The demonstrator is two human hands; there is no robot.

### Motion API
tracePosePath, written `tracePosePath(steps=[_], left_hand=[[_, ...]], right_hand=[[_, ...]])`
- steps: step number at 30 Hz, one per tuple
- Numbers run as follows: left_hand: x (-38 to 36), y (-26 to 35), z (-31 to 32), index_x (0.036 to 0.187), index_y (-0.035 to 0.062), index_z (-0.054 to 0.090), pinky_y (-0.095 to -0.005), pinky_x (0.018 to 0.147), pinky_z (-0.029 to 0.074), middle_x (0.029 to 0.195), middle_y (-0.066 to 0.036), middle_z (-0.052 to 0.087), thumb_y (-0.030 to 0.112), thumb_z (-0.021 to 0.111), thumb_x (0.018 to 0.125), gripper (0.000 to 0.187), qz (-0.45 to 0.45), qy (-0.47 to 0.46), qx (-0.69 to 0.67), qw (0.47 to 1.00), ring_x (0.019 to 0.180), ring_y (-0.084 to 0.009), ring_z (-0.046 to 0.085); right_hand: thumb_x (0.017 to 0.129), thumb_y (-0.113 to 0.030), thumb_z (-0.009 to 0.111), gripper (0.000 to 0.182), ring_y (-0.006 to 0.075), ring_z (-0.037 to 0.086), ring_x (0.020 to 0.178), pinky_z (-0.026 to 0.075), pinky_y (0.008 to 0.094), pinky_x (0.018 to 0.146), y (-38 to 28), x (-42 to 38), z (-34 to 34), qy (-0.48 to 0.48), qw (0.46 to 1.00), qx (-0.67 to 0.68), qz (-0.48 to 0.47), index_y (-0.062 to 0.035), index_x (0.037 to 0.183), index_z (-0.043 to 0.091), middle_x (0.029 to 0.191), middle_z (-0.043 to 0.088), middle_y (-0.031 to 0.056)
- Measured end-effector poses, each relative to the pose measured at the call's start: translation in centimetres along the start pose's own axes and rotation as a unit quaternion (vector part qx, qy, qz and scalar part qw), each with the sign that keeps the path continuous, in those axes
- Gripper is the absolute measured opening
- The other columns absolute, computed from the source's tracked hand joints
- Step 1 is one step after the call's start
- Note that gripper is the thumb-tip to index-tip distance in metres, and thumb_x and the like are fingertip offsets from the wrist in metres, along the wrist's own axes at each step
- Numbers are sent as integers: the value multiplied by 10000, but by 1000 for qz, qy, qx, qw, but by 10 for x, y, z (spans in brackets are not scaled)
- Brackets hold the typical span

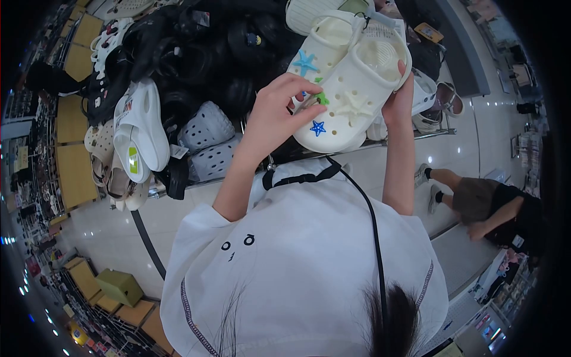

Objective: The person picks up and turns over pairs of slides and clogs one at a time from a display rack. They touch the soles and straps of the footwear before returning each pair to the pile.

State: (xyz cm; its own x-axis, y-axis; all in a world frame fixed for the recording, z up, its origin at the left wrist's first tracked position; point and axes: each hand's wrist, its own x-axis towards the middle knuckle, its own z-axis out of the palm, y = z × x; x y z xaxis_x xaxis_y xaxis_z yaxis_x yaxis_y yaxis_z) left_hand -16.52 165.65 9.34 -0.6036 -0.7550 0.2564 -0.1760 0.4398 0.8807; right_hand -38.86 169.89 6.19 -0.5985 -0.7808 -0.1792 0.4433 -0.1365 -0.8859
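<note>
A pair of white clogs [364, 78] with round holes is held up in front of me. My right hand [399, 98] grips the near clog at its right side, by the heel strap. Thumb and forefinger of my left hand [284, 110] close around a small green shoe charm [322, 97] on the clogs. A dark blue star charm [318, 128] sits near the toe, a cream starfish charm [355, 106] beside it, and a light blue starfish charm [305, 62] on the farther clog. The left hand's other fingertips are partly hidden.
A rack carries many black clogs [196, 59], white slides [141, 128] and grey clogs with dark holes [208, 140]. Its metal rail [443, 132] runs just below the clogs I hold. A person in shorts [488, 208] stands at the right. A green stool [119, 287] is at lower left.
</note>
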Motion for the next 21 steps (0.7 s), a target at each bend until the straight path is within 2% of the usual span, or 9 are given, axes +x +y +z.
tracePosePath(steps=[2,9,12,14,17,21], left_hand=[[-2,0,7,871,48,647,-210,552,409,794,-28,576,84,707,644,237,3,48,10,999,632,-81,490],[-8,0,25,822,33,630,-216,551,416,748,-32,556,75,702,644,196,17,110,70,991,595,-100,482],[-9,-1,25,833,28,623,-232,589,424,792,-44,559,96,717,637,228,0,113,64,992,636,-115,498],[-8,1,21,831,37,618,-257,634,427,843,-58,556,114,739,615,259,56,123,63,989,712,-147,511],[-19,8,10,823,49,613,-275,666,423,864,-65,547,134,760,588,290,72,124,74,987,782,-179,507],[-28,7,11,782,52,601,-277,652,419,826,-56,538,143,768,572,283,129,94,106,981,793,-195,502]], right_hand=[[863,-345,448,459,202,520,1045,421,337,894,0,0,0,10,1000,-2,-6,-46,1209,413,1148,526,97],[855,-338,470,460,202,520,1046,419,333,897,1,-1,-4,11,1000,3,-17,-39,1201,418,1157,521,98],[888,-317,434,360,199,507,1044,425,337,883,3,0,-4,1,1000,18,-8,-57,1138,432,1142,510,94],[883,-331,427,396,205,514,1038,430,333,879,3,1,-6,-8,999,51,17,-51,1162,429,1143,517,102],[879,-342,413,435,209,516,1041,432,333,878,2,2,-8,-19,996,78,37,-40,1192,419,1152,520,108],[880,-338,400,448,209,513,1050,426,336,888,0,0,-4,0,997,64,39,-34,1209,409,1166,514,107]])
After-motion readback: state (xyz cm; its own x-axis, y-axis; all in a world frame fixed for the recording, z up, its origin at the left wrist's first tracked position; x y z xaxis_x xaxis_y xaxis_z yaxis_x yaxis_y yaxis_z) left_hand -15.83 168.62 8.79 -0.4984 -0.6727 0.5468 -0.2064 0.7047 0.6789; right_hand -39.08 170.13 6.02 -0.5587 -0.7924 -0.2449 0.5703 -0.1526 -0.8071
